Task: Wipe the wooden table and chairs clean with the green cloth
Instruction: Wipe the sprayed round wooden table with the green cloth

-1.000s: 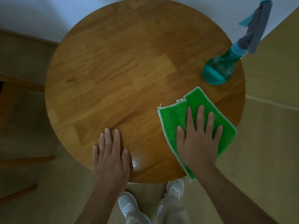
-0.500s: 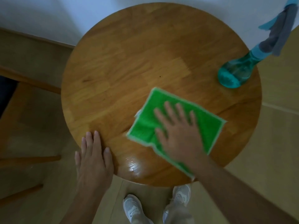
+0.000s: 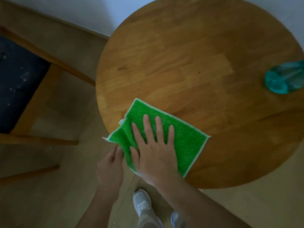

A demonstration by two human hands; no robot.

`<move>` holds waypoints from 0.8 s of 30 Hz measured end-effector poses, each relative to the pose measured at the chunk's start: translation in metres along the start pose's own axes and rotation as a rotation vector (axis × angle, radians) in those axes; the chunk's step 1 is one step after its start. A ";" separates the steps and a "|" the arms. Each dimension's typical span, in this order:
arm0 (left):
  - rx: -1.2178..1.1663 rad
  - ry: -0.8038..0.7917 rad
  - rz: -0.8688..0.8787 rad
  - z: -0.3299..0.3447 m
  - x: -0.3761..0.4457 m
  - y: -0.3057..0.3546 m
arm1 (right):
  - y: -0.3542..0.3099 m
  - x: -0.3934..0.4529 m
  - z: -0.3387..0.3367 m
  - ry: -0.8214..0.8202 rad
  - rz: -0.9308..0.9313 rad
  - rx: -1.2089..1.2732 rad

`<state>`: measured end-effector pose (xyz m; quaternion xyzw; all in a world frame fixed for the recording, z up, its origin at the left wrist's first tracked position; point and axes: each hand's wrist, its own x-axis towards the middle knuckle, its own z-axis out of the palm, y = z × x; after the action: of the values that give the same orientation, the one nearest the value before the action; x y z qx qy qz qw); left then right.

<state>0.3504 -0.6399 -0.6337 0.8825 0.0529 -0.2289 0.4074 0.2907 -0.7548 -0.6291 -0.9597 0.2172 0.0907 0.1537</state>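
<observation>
Green cloth (image 3: pixel 184 139) w/ pale edging lies flat on round wooden tabletop (image 3: pixel 189 60), at near-left rim; its left corner overhangs the edge, slightly rumpled there. Right hand (image 3: pixel 154 150) lies palm-down on cloth, fingers straight and spread, thumb at cloth's near-left edge; pressing, not gripping. Left hand (image 3: pixel 110 167) sits just off the tabletop rim, below-left of cloth; fingertips bunched together and touching or nearly touching cloth's overhanging edge. Cannot tell whether they actually pinch the fabric, as contact pt. is blurred and partly hidden by right thumb. Teal translucent spray bottle (image 3: pixel 283 79) stands on tabletop at far-right rim, well apart from cloth; upper part cut by frame edge, blurred. Small dark speck on wood near tabletop centre. Wooden chair (image 3: pixel 54 63) to left of tabletop, dark seat pad (image 3: pixel 16 83) w/ pale flecks on it; frame rails and legs light wood, apart from tabletop edge. Floor (image 3: pixel 57 195) pale wood-tone; white wall strip along top of view. Person's light sneakers (image 3: pixel 143 203) and trouser legs visible under near rim, betw. the two forearms. Lighting dim overall; right side of tabletop in shadow.
</observation>
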 end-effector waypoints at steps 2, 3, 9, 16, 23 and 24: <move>-0.065 -0.019 -0.131 -0.003 0.001 -0.001 | -0.019 0.006 0.003 -0.057 -0.103 -0.011; -0.184 -0.036 -0.201 -0.004 0.002 -0.002 | -0.026 0.016 0.003 -0.062 -0.144 -0.011; -0.408 0.019 -0.304 -0.001 0.012 0.011 | -0.045 0.085 -0.012 -0.047 -0.157 0.012; 0.323 0.089 0.411 0.008 -0.007 0.050 | 0.000 -0.010 0.000 -0.073 -0.281 -0.036; 0.474 -0.369 0.758 0.072 -0.043 0.054 | 0.135 -0.051 -0.030 -0.066 0.123 -0.082; 0.492 -0.390 0.787 0.078 -0.048 0.056 | 0.151 -0.042 -0.038 -0.059 0.200 -0.094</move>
<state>0.2952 -0.7306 -0.6179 0.8464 -0.4164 -0.2241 0.2449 0.1900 -0.8804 -0.6219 -0.9362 0.3029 0.1439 0.1050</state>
